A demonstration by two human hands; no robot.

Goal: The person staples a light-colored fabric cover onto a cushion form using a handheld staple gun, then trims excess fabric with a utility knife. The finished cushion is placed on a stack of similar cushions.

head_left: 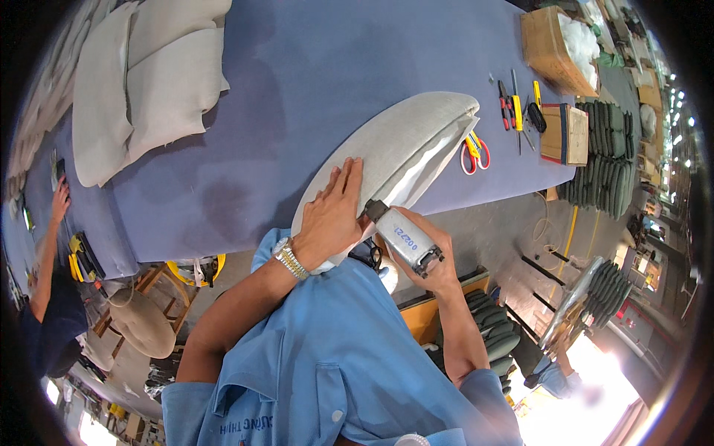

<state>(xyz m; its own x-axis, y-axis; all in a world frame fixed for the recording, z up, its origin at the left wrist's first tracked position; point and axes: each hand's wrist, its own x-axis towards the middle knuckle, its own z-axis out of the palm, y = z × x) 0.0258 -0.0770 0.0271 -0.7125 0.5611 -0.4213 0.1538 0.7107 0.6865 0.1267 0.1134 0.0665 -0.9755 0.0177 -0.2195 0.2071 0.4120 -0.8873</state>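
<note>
A curved light-grey fabric-covered seat cushion (pixel 394 134) lies tilted on the blue table, its near end against my shirt. My left hand (pixel 331 215) presses flat on its fabric near that end, fingers stretched out and holding nothing. A silver staple gun with black ends (pixel 405 238) is gripped in my right hand (pixel 440 260). Its black nose is beside my left fingers, at the cushion's edge; whether it touches the fabric I cannot tell. Along the right side, white lining (pixel 428 167) shows under the loose fabric edge.
Red-handled scissors (pixel 474 154) lie by the cushion's far end on the blue table (pixel 297 67). Beyond are screwdrivers (pixel 516 104), a small box (pixel 573 134) and a carton (pixel 543 48) with white stuffing. Grey fabric pieces (pixel 160 82) lie far left. A co-worker's arm (pixel 48 245) reaches in at left.
</note>
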